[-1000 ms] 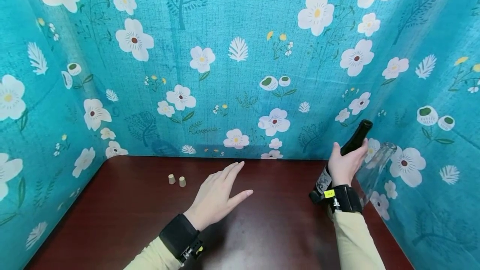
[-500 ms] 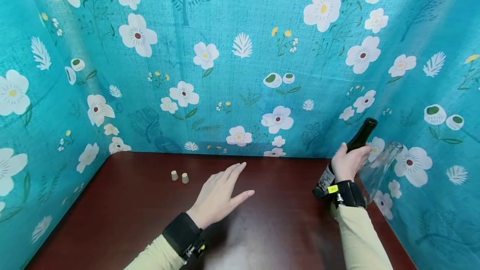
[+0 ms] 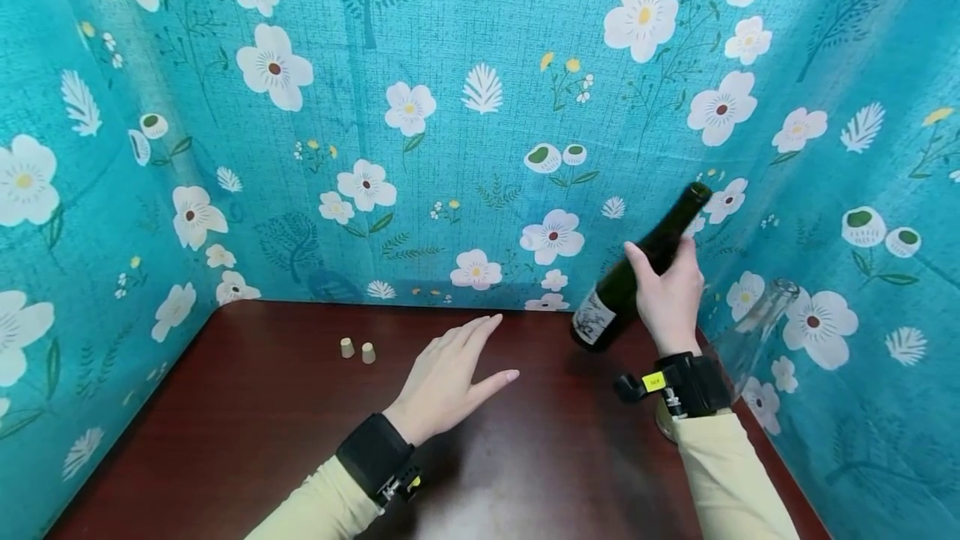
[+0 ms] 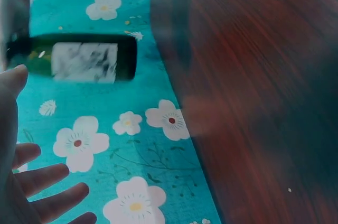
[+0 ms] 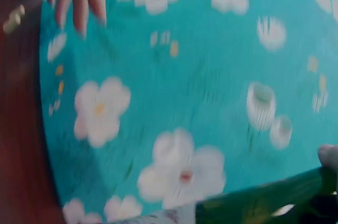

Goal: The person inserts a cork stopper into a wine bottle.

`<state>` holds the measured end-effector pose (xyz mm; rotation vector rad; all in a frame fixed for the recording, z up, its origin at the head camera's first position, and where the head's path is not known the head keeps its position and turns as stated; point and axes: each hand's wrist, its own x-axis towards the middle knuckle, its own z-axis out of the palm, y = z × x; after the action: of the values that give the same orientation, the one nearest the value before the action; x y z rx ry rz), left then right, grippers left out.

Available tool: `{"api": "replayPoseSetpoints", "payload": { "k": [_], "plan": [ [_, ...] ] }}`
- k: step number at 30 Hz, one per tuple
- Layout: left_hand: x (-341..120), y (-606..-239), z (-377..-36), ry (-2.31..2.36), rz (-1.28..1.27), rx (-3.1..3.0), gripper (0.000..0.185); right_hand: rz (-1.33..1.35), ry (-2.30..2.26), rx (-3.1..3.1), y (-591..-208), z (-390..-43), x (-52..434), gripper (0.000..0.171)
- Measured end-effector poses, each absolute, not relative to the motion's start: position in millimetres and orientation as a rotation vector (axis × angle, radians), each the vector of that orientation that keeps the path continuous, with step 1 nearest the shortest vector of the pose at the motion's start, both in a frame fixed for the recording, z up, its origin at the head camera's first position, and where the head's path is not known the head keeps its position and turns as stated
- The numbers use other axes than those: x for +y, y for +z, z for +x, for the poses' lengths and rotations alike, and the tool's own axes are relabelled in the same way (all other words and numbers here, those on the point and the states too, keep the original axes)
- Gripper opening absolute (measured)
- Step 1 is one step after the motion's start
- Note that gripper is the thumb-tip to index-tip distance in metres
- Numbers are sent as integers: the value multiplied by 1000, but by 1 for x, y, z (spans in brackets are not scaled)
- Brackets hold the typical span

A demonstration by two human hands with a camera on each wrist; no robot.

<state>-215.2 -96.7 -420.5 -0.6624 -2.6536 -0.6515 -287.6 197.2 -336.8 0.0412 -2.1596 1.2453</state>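
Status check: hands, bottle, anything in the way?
Right hand grips dark bottle, tilted, off the table. Left hand open, flat. Clear bottle right of the wrist; two corks far left.

Two corks (image 3: 357,350), clear glass bottle (image 3: 750,336).

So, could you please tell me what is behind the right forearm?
A clear glass bottle stands tilted behind the right forearm, against the floral backdrop. Its base is hidden by the wrist strap.

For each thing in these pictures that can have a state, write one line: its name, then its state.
Green bottle: uncorked, tilted, lifted off the table.
Clear bottle: uncorked, leaning against the cloth wall.
Two corks: upright, side by side on the table.
Right hand: gripping the green bottle.
Left hand: flat, fingers spread.
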Motion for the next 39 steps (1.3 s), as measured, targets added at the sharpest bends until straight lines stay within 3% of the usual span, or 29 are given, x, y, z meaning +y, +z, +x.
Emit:
{"api": "replayPoseSetpoints", "payload": {
  "k": [10, 18, 27, 39],
  "plan": [
    [-80, -404, -213, -796, -694, -2559, 96, 520, 1367, -2160, -286, -250, 141, 48],
    [-77, -400, -215, -1034, -587, -2426, 102, 798, 1469, -2175, -278, -231, 102, 45],
    [-95, -421, -213, -974, -515, -2411, 94, 968, 1475, -2214, -307, -234, 83, 43],
    [-113, -474, -206, -1085, -370, -2556, 95, 884, 1496, -2608, -402, -237, 73, 68]
  ]
}}
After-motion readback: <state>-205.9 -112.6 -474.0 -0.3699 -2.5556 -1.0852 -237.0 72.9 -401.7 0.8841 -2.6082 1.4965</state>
